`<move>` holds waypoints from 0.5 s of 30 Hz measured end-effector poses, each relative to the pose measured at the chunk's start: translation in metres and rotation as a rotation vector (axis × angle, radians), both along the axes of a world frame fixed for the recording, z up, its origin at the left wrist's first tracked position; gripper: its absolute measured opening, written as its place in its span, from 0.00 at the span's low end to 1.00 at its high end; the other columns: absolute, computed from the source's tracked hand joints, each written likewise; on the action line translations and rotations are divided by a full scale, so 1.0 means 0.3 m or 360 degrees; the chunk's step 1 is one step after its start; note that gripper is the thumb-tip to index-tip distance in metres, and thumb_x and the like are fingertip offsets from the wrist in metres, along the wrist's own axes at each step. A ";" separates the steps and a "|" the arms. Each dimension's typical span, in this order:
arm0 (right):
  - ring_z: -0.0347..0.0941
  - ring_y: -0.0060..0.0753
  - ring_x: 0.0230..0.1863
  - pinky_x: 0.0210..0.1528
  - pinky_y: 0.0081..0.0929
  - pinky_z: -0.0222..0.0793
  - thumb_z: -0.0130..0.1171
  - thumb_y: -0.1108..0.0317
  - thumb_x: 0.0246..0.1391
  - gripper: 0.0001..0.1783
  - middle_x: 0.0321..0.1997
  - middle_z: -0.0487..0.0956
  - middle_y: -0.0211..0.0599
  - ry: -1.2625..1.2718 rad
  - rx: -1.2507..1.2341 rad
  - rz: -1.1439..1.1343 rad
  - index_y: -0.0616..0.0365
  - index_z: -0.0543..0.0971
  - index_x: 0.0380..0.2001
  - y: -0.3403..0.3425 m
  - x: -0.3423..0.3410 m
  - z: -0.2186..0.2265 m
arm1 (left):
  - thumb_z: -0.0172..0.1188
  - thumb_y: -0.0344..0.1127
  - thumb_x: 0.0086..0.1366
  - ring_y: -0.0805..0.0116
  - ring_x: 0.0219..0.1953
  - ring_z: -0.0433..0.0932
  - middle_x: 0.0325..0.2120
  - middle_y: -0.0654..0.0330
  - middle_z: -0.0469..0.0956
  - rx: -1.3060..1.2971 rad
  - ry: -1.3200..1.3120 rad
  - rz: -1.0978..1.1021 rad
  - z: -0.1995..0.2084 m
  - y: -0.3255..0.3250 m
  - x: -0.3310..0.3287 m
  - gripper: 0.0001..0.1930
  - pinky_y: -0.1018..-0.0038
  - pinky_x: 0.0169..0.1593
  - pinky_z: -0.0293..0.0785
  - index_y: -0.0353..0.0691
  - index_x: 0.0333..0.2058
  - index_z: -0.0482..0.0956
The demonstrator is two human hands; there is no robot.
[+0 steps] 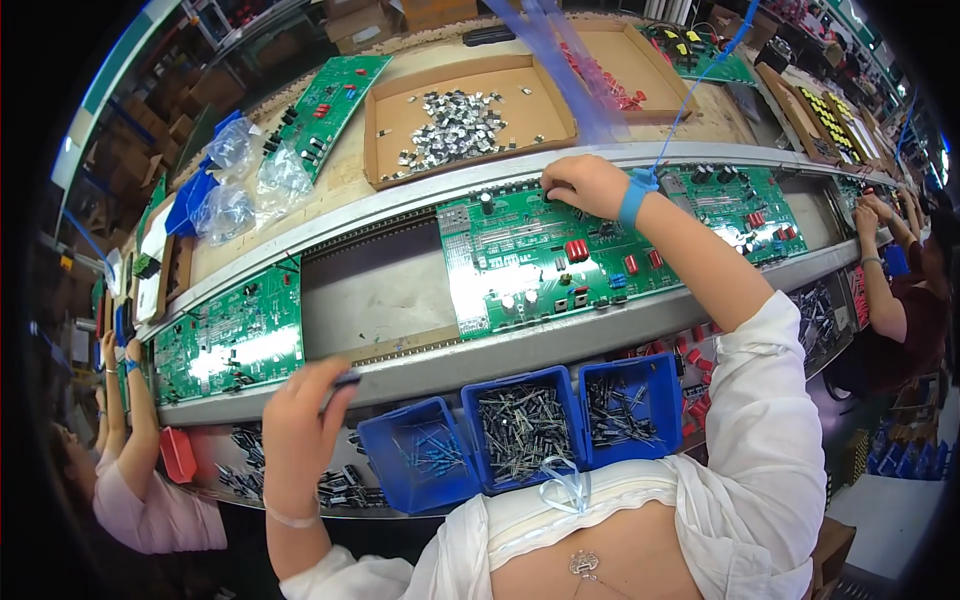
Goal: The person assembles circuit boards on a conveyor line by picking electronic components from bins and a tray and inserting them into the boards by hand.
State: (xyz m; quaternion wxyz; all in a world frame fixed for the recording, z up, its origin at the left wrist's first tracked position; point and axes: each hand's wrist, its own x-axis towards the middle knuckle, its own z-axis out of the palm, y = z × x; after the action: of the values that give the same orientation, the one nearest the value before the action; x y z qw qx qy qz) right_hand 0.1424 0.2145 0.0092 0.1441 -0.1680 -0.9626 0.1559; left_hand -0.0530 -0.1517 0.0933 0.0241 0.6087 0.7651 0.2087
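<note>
A rectangular green circuit board (540, 250) rests on grey metal rails (420, 376), presumably for edge support; the right hand (592, 188) curls over its far edge, grip unclear; the left hand (298, 425) pinches a small dark component (346, 380) near three blue plastic bins (420, 493), probably placed for easy reach.

Bright glare whitens the green boards (545, 262), the left grip (300, 422) seems motion-blurred, and rim edges bend.

- Left hand (302, 412), lower left of centre: blurred; the dark part (346, 380) it holds is too smeared to identify.
- Right hand (590, 187), upper centre: fingertips' contact with the circuit board (510, 250) hidden.
- Blue plastic sheet (572, 70): cut off by the top edge.
- Co-worker (915, 310), far right: partly lost in black rim.
</note>
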 end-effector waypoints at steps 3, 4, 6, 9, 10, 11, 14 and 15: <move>0.72 0.44 0.38 0.41 0.34 0.69 0.58 0.71 0.46 0.06 0.35 0.75 0.41 0.0015 0.0097 0.0136 0.58 0.75 0.30 0.004 0.041 0.041 | 0.57 0.25 0.54 0.59 0.33 0.75 0.33 0.54 0.75 0.0249 -0.0019 -0.0420 0.011 0.252 -0.001 0.10 0.73 0.36 0.70 0.35 0.37 0.73; 0.72 0.44 0.40 0.42 0.34 0.69 0.58 0.71 0.46 0.06 0.39 0.74 0.41 0.0127 0.0208 0.0215 0.58 0.75 0.30 -0.041 0.041 0.074 | 0.56 0.25 0.55 0.60 0.34 0.75 0.34 0.54 0.75 0.0353 -0.0069 -0.0460 0.004 0.311 -0.005 0.10 0.73 0.37 0.70 0.35 0.38 0.73; 0.69 0.45 0.44 0.44 0.35 0.68 0.57 0.70 0.46 0.07 0.46 0.71 0.40 0.0191 0.0264 0.0320 0.58 0.75 0.31 -0.090 0.098 0.134 | 0.54 0.26 0.58 0.61 0.36 0.75 0.35 0.53 0.74 0.0280 -0.0334 -0.0463 -0.037 0.488 -0.007 0.10 0.75 0.39 0.71 0.35 0.40 0.71; 0.71 0.43 0.42 0.42 0.36 0.69 0.57 0.71 0.45 0.10 0.45 0.72 0.39 0.0083 0.0302 0.0479 0.56 0.74 0.34 -0.203 0.247 0.231 | 0.55 0.30 0.57 0.55 0.36 0.74 0.32 0.52 0.75 0.0361 -0.0343 -0.0530 -0.098 0.714 0.021 0.07 0.67 0.39 0.69 0.38 0.36 0.72; 0.71 0.41 0.39 0.39 0.34 0.69 0.58 0.70 0.45 0.10 0.43 0.72 0.38 0.0055 0.0335 0.0507 0.55 0.74 0.33 -0.233 0.312 0.252 | 0.55 0.30 0.57 0.55 0.36 0.74 0.32 0.53 0.75 0.0324 -0.0250 -0.0589 -0.122 0.776 0.023 0.07 0.66 0.39 0.69 0.39 0.36 0.73; 0.71 0.40 0.38 0.38 0.34 0.68 0.58 0.69 0.44 0.10 0.42 0.73 0.37 0.0040 0.0377 0.0487 0.55 0.74 0.33 -0.262 0.384 0.265 | 0.55 0.30 0.56 0.55 0.36 0.74 0.32 0.54 0.75 0.0285 -0.0161 -0.0651 -0.144 0.825 0.032 0.07 0.65 0.40 0.69 0.40 0.35 0.73; 0.71 0.39 0.34 0.35 0.33 0.67 0.59 0.68 0.43 0.10 0.37 0.75 0.34 -0.0013 0.0358 0.0384 0.54 0.75 0.32 -0.312 0.587 0.277 | 0.55 0.30 0.56 0.56 0.37 0.73 0.34 0.56 0.75 0.0041 0.0102 -0.0672 -0.172 0.890 0.048 0.08 0.67 0.42 0.69 0.41 0.36 0.73; 0.71 0.39 0.33 0.35 0.33 0.67 0.59 0.69 0.42 0.09 0.36 0.75 0.35 -0.0028 0.0317 0.0274 0.55 0.75 0.31 -0.314 0.647 0.276 | 0.55 0.30 0.56 0.56 0.37 0.73 0.34 0.56 0.75 0.0036 0.0095 -0.0680 -0.185 0.906 0.050 0.08 0.67 0.42 0.69 0.41 0.36 0.73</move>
State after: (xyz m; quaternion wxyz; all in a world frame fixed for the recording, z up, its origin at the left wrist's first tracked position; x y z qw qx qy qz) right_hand 0.3366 0.1201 0.0921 0.1377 -0.0708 -0.9855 0.0700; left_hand -0.0381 0.1203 0.0377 0.0381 0.7631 0.6167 0.1893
